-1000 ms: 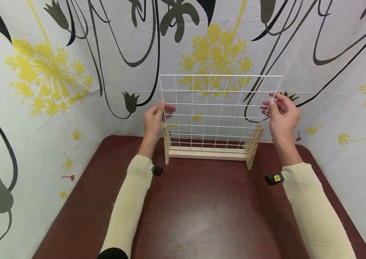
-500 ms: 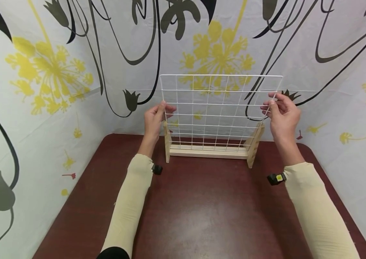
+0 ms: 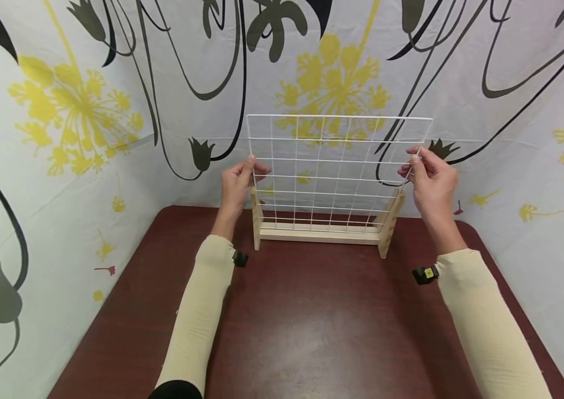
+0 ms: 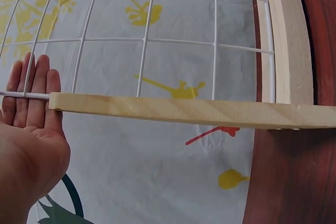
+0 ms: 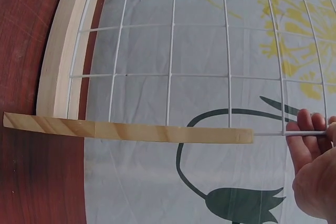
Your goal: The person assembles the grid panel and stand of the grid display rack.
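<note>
A white wire grid panel (image 3: 322, 162) stands upright in a pale wooden stand (image 3: 319, 236), its side edges running down behind the two wooden end posts. My left hand (image 3: 236, 185) pinches the panel's left edge wire between thumb and fingers, just above the left post (image 4: 173, 109). On the other side, my right hand (image 3: 434, 180) pinches the right edge wire, a little above the right post (image 5: 157, 131). In the left wrist view the fingers lie behind the wire, and the thumb's tip is out of sight.
The stand rests near the far edge of a dark red-brown table (image 3: 312, 321). Close behind and at both sides hangs a white sheet (image 3: 172, 122) printed with yellow flowers and dark stems. Small black cameras (image 3: 425, 275) sit on both wrists.
The right hand and the panel's right edge have shifted very slightly left. Both hands keep their hold, and the stand stays in place.
</note>
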Available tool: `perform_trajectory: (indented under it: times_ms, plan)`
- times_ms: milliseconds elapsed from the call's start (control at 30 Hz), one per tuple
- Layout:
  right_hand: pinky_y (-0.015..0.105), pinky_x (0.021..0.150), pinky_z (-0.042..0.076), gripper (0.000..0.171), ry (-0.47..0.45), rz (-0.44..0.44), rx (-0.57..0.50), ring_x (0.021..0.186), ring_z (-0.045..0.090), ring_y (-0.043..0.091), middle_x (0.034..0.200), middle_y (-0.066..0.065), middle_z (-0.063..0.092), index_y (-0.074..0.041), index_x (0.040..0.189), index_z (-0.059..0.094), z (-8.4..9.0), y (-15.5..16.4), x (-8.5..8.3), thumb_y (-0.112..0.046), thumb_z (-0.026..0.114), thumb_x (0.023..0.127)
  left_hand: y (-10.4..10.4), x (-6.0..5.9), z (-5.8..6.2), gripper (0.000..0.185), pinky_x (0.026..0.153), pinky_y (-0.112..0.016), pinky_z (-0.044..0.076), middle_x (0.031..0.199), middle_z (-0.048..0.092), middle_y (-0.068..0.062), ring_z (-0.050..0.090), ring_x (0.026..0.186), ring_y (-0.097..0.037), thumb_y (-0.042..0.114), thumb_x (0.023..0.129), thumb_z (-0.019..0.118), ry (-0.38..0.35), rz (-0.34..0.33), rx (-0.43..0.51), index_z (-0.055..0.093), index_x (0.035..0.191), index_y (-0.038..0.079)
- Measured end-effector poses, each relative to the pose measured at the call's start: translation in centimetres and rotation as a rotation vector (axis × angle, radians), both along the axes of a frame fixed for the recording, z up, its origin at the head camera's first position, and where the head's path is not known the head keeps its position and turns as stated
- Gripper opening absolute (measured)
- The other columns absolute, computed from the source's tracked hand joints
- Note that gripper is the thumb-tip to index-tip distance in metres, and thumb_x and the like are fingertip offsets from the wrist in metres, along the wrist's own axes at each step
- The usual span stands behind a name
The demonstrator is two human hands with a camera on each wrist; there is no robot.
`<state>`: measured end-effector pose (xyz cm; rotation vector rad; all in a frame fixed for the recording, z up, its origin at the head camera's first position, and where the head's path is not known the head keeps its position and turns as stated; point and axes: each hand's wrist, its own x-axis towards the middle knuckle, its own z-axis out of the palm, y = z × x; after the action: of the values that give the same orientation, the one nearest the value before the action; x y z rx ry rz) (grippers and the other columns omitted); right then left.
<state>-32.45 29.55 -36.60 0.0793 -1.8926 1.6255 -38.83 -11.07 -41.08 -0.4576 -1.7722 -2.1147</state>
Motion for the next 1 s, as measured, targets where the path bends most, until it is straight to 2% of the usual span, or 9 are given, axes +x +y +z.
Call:
perform_trajectory:
  times_ms: [267,500,767,833,1000]
  plan:
    - [0.017,0.075,0.062,0.021,0.063,0.062,-0.160,0.069,0.074,0.013,0.074,0.004,0.072,0.006,0.118,0.075,0.3,-0.7,0.4,-0.005,0.064,0.104,-0.1,-0.2,0.1,0.053,0.092,-0.041,0.064,0.090,0.083,-0.006,0.081,0.088,-0.017,0.043,0.107,0.062,-0.041,-0.025,-0.018,0.076,0.096,-0.007]
    - [0.016,0.073,0.061,0.023,0.093,0.044,-0.153,0.068,0.073,0.012,0.074,0.003,0.073,0.008,0.118,0.075,-0.1,-0.8,0.1,-0.007,0.065,0.103,-0.2,-0.1,0.2,0.052,0.091,-0.038,0.064,0.091,0.083,-0.007,0.081,0.090,-0.021,0.043,0.107,0.062,-0.049,-0.023,-0.023,0.076,0.095,-0.006]
    - [0.017,0.074,0.062,0.022,0.099,0.040,-0.154,0.067,0.073,0.012,0.073,0.004,0.072,0.012,0.118,0.072,0.1,-1.4,0.5,-0.001,0.063,0.103,-0.3,-0.2,0.2,0.047,0.085,-0.032,0.064,0.085,0.082,0.002,0.080,0.094,-0.035,0.043,0.108,0.060,-0.059,-0.002,-0.019,0.078,0.089,0.004]
    - [0.017,0.074,0.062,0.021,0.098,0.037,-0.156,0.067,0.073,0.012,0.073,0.004,0.072,0.012,0.117,0.073,0.2,-1.4,0.6,0.000,0.062,0.103,-0.2,-0.2,0.3,0.046,0.085,-0.032,0.064,0.086,0.082,0.000,0.080,0.094,-0.034,0.042,0.108,0.060,-0.065,-0.011,-0.013,0.078,0.090,0.003]
    - [0.017,0.075,0.062,0.021,0.100,0.039,-0.148,0.068,0.074,0.011,0.074,0.004,0.073,0.011,0.115,0.073,-0.1,-0.9,0.5,-0.003,0.064,0.103,-0.1,0.0,0.5,0.046,0.091,-0.035,0.063,0.089,0.082,-0.002,0.081,0.091,-0.022,0.040,0.108,0.061,-0.099,-0.035,0.000,0.076,0.095,-0.002]
